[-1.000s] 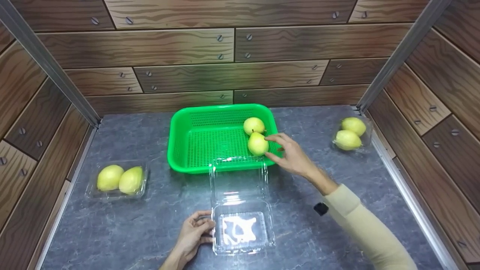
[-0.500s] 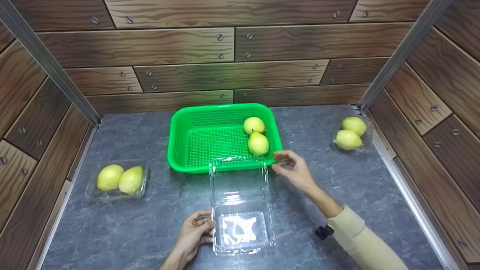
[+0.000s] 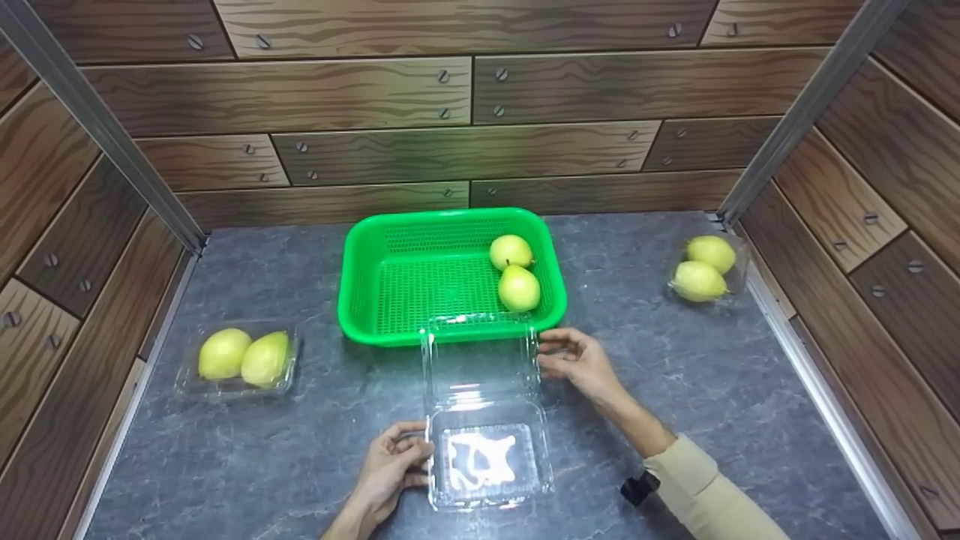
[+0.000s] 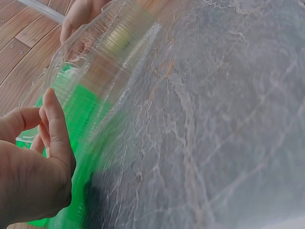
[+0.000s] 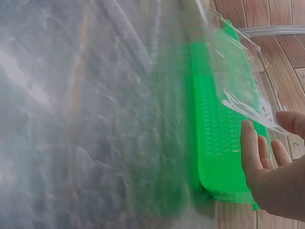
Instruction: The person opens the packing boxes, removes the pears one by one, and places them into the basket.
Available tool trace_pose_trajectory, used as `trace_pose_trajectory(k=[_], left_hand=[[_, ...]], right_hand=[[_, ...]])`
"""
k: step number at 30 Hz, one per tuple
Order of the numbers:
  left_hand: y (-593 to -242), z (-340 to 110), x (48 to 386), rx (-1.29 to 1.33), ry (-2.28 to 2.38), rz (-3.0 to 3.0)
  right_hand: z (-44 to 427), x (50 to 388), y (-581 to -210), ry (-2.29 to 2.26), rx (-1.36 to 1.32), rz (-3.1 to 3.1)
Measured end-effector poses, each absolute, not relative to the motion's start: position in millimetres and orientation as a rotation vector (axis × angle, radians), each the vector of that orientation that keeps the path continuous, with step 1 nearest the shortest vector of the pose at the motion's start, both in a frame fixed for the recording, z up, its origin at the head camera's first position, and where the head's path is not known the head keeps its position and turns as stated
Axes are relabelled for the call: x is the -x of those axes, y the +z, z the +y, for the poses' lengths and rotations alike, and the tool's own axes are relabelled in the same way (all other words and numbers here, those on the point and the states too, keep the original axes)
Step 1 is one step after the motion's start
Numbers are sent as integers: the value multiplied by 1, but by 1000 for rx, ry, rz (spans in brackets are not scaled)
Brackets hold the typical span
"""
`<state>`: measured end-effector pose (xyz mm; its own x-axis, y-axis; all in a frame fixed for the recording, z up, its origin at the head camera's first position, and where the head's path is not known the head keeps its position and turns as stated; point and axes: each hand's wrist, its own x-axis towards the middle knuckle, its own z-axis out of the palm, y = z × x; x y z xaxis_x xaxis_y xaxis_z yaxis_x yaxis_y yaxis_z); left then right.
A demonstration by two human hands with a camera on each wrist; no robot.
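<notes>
In the head view an unfolded clear plastic container (image 3: 491,457) lies on the table, its raised lid (image 3: 480,367) overlapping the front rim of a green basket (image 3: 360,300). My left hand (image 3: 384,472) pinches the container's left edge; the left wrist view shows the thumb and fingers of this hand (image 4: 40,157) beside the clear plastic. At the lid's right edge is my right hand (image 3: 589,371), fingers apart and slightly bent; in the right wrist view this hand (image 5: 274,167) is by the lid's corner (image 5: 267,119). Two yellow-green pears (image 3: 519,289) (image 3: 511,253) lie in the basket's right side.
A clear container with two pears (image 3: 225,353) (image 3: 265,360) stands at the left of the grey table (image 3: 315,465). Another one with two pears (image 3: 699,281) (image 3: 711,254) is at the right. Wood-patterned walls (image 3: 375,90) surround the table at the back and sides.
My right hand has moved from beside the front pear in the basket down toward me, to the lid's right edge. My left hand and the container have stayed in place.
</notes>
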<state>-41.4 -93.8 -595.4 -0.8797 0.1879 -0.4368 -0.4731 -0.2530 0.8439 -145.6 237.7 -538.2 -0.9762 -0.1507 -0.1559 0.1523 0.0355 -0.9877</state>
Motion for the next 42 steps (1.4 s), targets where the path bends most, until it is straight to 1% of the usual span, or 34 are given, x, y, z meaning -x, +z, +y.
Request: trace_pose_trajectory(k=[7,19,31,42], left_hand=[[-597,-92,40,306,2187,1586],[-595,-82,43,333,2176,1573],[-595,-63,48,277,2176,1545],[-594,-39,51,218,2186,1504]], right_hand=[[238,146,-543,-2039,-10,2031],[247,145,-541,-1973,-23,2122],[265,143,-538,-1977,-22,2145],[289,141,-533,-1965,-111,2177]])
